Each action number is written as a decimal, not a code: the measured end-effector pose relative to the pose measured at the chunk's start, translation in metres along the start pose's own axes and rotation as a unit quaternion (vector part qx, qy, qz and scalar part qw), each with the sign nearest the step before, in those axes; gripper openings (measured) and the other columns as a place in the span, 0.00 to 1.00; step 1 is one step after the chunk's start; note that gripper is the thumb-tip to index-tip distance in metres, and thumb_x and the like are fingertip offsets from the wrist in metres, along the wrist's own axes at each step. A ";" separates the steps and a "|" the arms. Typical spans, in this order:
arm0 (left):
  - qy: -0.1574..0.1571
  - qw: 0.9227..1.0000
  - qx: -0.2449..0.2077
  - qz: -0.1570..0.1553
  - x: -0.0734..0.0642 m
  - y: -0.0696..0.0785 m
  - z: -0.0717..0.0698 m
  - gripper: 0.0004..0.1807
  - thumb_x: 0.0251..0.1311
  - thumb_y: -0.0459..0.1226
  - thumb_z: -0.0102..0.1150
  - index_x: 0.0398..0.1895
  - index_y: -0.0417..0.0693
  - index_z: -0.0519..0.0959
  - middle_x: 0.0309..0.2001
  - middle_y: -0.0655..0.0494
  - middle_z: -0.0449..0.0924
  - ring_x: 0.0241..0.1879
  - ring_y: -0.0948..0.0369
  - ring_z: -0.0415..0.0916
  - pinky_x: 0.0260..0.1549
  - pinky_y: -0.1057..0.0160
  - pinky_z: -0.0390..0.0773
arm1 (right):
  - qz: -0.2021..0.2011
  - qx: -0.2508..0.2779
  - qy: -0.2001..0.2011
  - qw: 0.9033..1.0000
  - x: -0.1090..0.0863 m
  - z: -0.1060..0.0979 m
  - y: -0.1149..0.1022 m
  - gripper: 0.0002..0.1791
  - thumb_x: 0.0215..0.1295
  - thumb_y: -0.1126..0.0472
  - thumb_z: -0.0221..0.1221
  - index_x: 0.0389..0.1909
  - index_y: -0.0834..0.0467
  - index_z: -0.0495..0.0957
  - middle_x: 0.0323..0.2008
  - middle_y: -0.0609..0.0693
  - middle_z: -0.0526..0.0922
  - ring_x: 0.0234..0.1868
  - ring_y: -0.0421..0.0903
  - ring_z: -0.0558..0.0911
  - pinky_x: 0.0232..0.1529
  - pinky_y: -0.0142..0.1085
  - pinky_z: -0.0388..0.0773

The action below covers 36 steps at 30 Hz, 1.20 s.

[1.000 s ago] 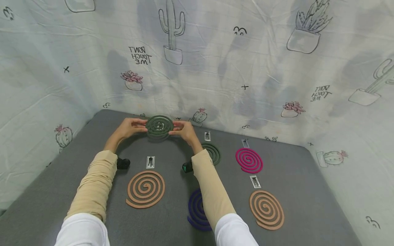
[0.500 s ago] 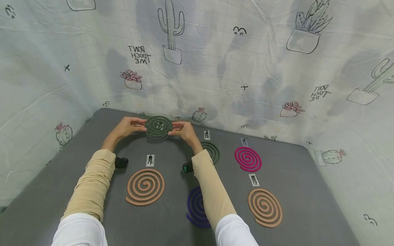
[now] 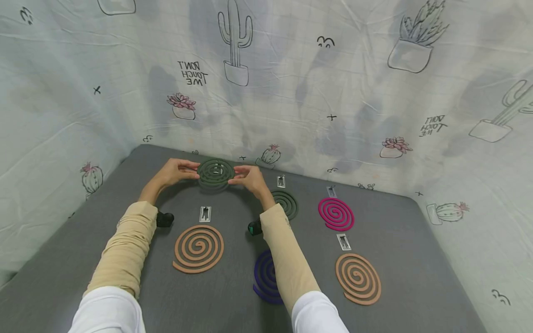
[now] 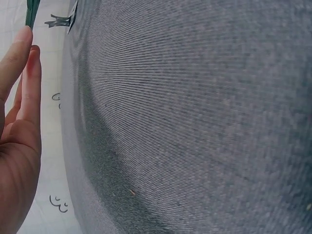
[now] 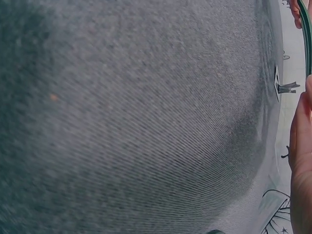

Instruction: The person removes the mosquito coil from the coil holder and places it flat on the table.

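Observation:
A green mosquito coil (image 3: 211,178) is held level above the far left part of the table by both hands. My left hand (image 3: 175,172) pinches its left edge between thumb and fingers. Opposite it, my right hand (image 3: 250,179) pinches the right edge. Through the coil's gaps a metal coil stand (image 3: 218,168) shows on the table below. Seen from the left wrist, the coil (image 4: 32,12) is edge-on and apart from the stand's raised prongs (image 4: 61,21). The right wrist view shows the same gap between coil (image 5: 307,44) and stand (image 5: 284,87).
On the grey table (image 3: 308,277) lie two orange coils (image 3: 199,249), a purple coil (image 3: 266,280) partly under the right sleeve, another green coil (image 3: 287,203) and a pink coil (image 3: 336,214). Metal stands (image 3: 205,214) lie beside several coils. Printed cloth (image 3: 291,92) hangs behind.
The held green coil sits slightly lower in the head view, while the table has shifted a little upward with the camera. Both hands keep their pinch on it.

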<state>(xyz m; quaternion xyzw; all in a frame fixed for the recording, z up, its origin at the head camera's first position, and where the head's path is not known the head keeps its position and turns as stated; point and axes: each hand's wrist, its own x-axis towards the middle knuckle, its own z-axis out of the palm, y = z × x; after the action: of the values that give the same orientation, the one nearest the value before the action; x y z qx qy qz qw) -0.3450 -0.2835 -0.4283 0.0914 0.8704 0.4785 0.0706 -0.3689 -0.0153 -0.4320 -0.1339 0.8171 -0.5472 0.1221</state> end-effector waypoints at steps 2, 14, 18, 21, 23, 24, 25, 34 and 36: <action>0.000 1.000 0.001 -0.001 -0.001 0.000 0.000 0.28 0.59 0.37 0.63 0.61 0.35 0.71 0.58 0.34 0.73 0.42 0.70 0.79 0.53 0.49 0.77 | 0.000 -0.004 0.001 1.000 -0.001 0.001 0.001 0.29 0.50 0.66 0.70 0.56 0.61 0.76 0.56 0.55 0.80 0.48 0.50 0.83 0.54 0.41 0.78; 0.005 1.000 0.017 0.008 -0.009 0.000 0.004 0.27 0.59 0.37 0.63 0.60 0.34 0.72 0.58 0.34 0.73 0.52 0.44 0.76 0.53 0.47 0.76 | -0.006 -0.018 0.014 1.000 -0.011 0.008 0.002 0.29 0.50 0.65 0.70 0.56 0.62 0.77 0.54 0.55 0.81 0.47 0.49 0.83 0.53 0.40 0.79; 0.004 1.000 0.017 0.010 -0.012 -0.001 0.006 0.27 0.59 0.37 0.63 0.60 0.34 0.72 0.58 0.34 0.73 0.53 0.43 0.76 0.52 0.47 0.77 | -0.005 -0.018 0.019 1.000 -0.014 0.010 0.002 0.29 0.49 0.66 0.71 0.55 0.62 0.77 0.53 0.56 0.81 0.46 0.49 0.84 0.51 0.39 0.80; 0.005 1.000 0.017 0.010 -0.013 -0.003 0.006 0.27 0.58 0.37 0.64 0.60 0.34 0.72 0.57 0.34 0.73 0.52 0.44 0.76 0.52 0.49 0.78 | -0.002 -0.016 0.025 1.000 -0.016 0.012 0.003 0.29 0.48 0.66 0.71 0.55 0.62 0.77 0.52 0.56 0.81 0.46 0.49 0.84 0.49 0.38 0.81; 0.005 1.000 0.016 0.009 -0.014 -0.004 0.006 0.27 0.58 0.36 0.64 0.60 0.33 0.72 0.57 0.34 0.74 0.51 0.46 0.77 0.50 0.50 0.79 | 0.000 -0.014 0.027 1.000 -0.016 0.014 0.005 0.29 0.48 0.66 0.71 0.54 0.62 0.78 0.52 0.56 0.82 0.46 0.49 0.84 0.47 0.37 0.81; 0.005 1.000 0.016 0.009 -0.014 -0.005 0.006 0.27 0.58 0.35 0.64 0.60 0.33 0.72 0.57 0.34 0.74 0.51 0.47 0.78 0.50 0.51 0.79 | 0.001 -0.011 0.028 1.000 -0.017 0.015 0.006 0.29 0.48 0.66 0.71 0.54 0.62 0.78 0.52 0.56 0.81 0.46 0.49 0.84 0.46 0.37 0.82; 0.005 1.000 0.017 0.011 -0.015 -0.006 0.007 0.27 0.58 0.35 0.64 0.59 0.32 0.72 0.57 0.33 0.74 0.50 0.49 0.78 0.50 0.52 0.79 | 0.002 -0.009 0.028 1.000 -0.017 0.016 0.006 0.29 0.48 0.66 0.71 0.54 0.63 0.78 0.53 0.56 0.81 0.46 0.49 0.84 0.46 0.37 0.82; 0.002 1.000 0.012 0.024 -0.018 -0.007 0.009 0.27 0.57 0.34 0.64 0.58 0.30 0.72 0.56 0.32 0.73 0.49 0.49 0.79 0.46 0.55 0.81 | 0.013 0.014 0.031 0.999 -0.023 0.020 0.008 0.29 0.49 0.68 0.70 0.55 0.62 0.77 0.53 0.57 0.80 0.48 0.50 0.83 0.47 0.37 0.82; -0.002 1.000 0.008 0.022 -0.019 -0.006 0.009 0.27 0.57 0.33 0.64 0.59 0.30 0.72 0.56 0.31 0.73 0.50 0.46 0.78 0.47 0.53 0.81 | 0.014 0.017 0.032 0.999 -0.024 0.021 0.007 0.29 0.48 0.68 0.70 0.55 0.62 0.77 0.53 0.57 0.80 0.48 0.51 0.83 0.46 0.37 0.82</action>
<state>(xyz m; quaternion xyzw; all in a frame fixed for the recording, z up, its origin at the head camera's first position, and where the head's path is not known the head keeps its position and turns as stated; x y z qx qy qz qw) -0.3249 -0.2834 -0.4378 0.1124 0.8720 0.4725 0.0611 -0.3394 -0.0221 -0.4454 -0.1027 0.8129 -0.5634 0.1058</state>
